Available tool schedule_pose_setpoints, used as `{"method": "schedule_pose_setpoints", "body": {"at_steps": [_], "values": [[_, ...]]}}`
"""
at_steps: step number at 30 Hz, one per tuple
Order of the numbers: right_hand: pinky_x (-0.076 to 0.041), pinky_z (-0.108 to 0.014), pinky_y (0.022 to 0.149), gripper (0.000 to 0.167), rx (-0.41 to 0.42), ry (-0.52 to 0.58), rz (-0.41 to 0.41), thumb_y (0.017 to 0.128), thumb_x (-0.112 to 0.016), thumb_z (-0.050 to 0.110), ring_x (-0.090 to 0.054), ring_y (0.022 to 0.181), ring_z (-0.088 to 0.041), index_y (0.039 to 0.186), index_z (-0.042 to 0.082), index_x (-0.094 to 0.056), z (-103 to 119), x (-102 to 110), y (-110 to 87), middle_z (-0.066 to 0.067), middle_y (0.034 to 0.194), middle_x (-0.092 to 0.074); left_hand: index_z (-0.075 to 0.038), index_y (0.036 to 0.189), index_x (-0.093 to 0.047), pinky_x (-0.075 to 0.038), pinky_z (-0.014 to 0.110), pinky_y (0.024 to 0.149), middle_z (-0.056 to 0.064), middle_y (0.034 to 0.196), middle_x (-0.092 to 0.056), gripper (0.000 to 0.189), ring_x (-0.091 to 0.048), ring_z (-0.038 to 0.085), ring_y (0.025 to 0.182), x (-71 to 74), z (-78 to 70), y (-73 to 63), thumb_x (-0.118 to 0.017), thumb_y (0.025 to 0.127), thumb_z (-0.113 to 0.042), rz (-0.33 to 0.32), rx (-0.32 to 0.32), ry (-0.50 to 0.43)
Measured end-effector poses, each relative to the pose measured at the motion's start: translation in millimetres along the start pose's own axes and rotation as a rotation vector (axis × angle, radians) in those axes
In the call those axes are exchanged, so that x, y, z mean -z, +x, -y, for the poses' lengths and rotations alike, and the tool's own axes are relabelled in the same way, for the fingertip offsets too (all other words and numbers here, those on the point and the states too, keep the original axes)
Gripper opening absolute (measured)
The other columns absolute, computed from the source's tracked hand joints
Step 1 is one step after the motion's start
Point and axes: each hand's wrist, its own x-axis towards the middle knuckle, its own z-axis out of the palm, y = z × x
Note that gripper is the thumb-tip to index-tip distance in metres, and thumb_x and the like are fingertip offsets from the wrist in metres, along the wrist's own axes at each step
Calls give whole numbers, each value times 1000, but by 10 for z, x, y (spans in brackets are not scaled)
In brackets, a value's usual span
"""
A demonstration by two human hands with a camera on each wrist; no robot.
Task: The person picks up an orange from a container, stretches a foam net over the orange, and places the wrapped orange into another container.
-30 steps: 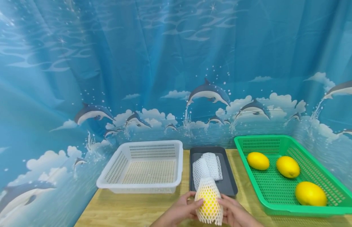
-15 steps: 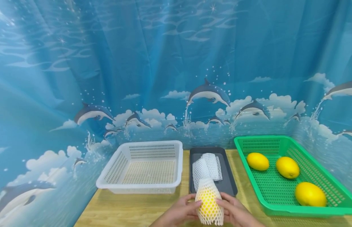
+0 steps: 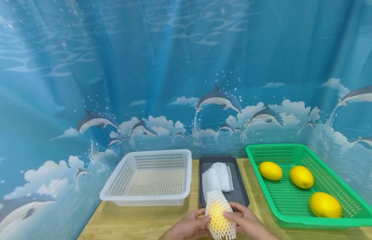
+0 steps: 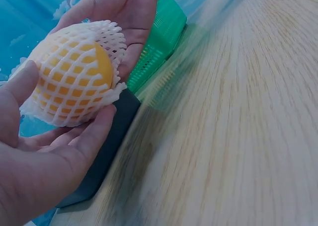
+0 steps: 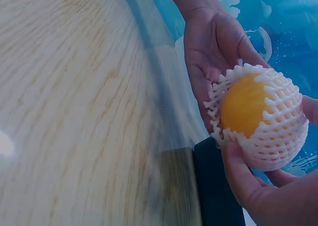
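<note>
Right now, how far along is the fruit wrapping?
Done: the foam net surrounds most of the held yellow fruit, though one end is open. In hand: the left hand and right hand hold that fruit. Remaining, apparently: three bare yellow fruits in the green basket, with spare nets in the dark tray. No wrapped fruit shows in the white basket.
</note>
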Motion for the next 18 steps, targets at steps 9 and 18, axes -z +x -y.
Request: {"method": "schedule_pose_setpoints", "body": {"at_steps": [9,18], "values": [[-56,-46,85,74,-5,-45,-27,100,-54,30,-66,97,-25,141,-20,-18,-21,-39,-10,-11,109,-65,12,142,-34,-48,42,100,14,118,-65,61,-65,17,102,-5,11,-49,-55,100,-27,46,-1,-25],[-57,-42,83,76,85,-74,-59,96,-60,25,-66,96,-25,142,-19,-19,22,-112,-36,-16,110,-65,10,143,-33,-52,38,95,15,116,-66,57,-65,20,102,-83,-76,5,-56,99,-18,-75,20,17]]}}
